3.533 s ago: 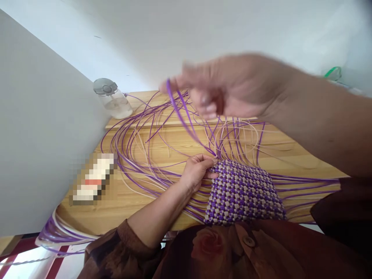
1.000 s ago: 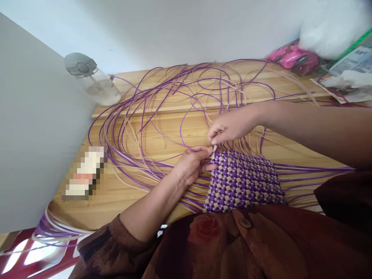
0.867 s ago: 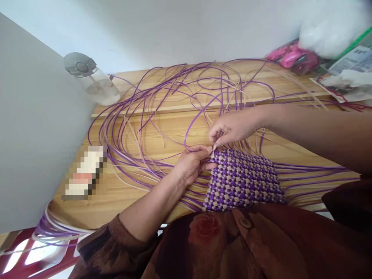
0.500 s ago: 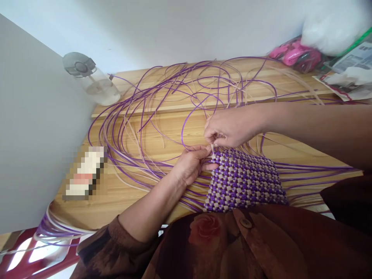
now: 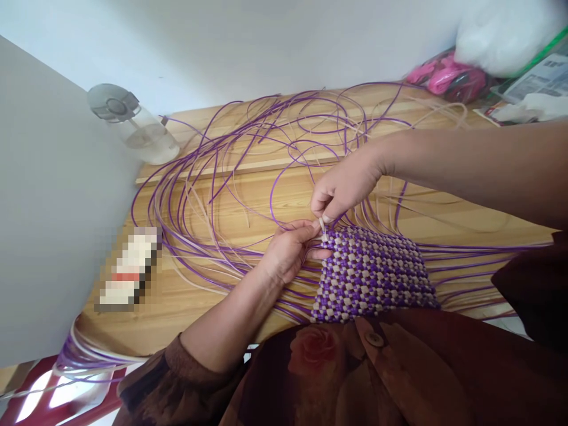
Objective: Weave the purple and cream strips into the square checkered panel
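A woven panel [image 5: 375, 275] of purple and beige plastic strips lies at the table's near edge, against my shirt. Loose strips run out from its sides. At the panel's upper left corner, my left hand [image 5: 293, 245] pinches a beige strip [image 5: 323, 226] between thumb and index finger, with other fingers beneath the panel's edge. Directly above that corner, my right hand [image 5: 341, 186] is closed, its thumb and finger pinched on the same small beige loop. The right palm hides part of the strips behind it.
Long purple strips [image 5: 213, 139] curl across the wooden table [image 5: 252, 189]. A clear bottle [image 5: 148, 139] with a grey lid stands at the back left, and a blurred-out object [image 5: 128, 269] lies at left. Pink items in a bag [image 5: 457, 74] sit at the back right beside papers.
My right wrist and forearm have lifted and tilted up, while its fingers stay at the panel's corner. The left hand keeps its pinch. The view has shifted slightly.
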`<state>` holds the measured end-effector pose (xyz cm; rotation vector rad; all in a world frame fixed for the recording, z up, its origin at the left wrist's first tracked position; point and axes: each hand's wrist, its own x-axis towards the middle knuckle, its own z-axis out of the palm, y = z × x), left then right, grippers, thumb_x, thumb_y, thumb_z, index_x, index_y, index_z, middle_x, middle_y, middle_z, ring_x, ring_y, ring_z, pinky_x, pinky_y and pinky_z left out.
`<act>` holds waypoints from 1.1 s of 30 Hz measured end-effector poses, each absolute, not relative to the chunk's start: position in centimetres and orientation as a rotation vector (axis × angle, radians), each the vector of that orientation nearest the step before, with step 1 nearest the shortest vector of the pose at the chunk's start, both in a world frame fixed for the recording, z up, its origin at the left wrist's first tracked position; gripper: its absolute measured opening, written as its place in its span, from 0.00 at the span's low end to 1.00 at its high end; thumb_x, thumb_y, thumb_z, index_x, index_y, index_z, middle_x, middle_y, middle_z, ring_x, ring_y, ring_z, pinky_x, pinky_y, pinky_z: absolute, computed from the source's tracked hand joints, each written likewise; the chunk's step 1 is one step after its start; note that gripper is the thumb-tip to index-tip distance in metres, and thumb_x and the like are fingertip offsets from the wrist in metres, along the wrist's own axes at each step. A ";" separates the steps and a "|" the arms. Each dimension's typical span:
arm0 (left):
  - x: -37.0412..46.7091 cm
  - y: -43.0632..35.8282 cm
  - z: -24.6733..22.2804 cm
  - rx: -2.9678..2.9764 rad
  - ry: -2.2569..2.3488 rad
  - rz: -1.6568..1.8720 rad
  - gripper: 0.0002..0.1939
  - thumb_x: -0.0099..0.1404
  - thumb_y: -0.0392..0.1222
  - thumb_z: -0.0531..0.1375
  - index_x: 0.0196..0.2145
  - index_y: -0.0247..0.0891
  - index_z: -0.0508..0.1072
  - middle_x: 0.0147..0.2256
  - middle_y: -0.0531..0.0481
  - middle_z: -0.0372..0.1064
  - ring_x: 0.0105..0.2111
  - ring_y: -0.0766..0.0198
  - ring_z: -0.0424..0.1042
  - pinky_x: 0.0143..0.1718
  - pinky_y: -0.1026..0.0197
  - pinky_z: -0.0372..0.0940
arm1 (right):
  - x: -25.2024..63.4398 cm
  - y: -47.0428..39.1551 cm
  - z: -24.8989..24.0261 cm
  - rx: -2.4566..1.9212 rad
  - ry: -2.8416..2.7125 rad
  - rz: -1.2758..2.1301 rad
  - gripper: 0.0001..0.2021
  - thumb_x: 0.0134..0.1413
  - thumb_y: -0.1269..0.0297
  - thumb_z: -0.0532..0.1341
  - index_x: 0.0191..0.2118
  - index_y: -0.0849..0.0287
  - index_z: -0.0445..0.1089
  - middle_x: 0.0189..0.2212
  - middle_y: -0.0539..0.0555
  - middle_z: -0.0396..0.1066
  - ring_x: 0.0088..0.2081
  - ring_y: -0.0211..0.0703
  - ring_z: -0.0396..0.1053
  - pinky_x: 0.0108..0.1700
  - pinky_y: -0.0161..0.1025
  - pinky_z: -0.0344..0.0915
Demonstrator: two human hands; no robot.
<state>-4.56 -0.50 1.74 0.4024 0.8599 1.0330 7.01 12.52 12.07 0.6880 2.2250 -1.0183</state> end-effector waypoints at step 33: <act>-4.6 -0.6 1.5 0.563 0.837 1.048 0.15 0.50 0.43 0.72 0.26 0.30 0.72 0.27 0.51 0.64 0.26 0.70 0.65 0.23 0.66 0.72 | 9.0 10.5 11.7 0.725 2.449 -1.040 0.03 0.49 0.75 0.62 0.31 0.62 0.70 0.22 0.44 0.67 0.25 0.31 0.61 0.30 0.33 0.55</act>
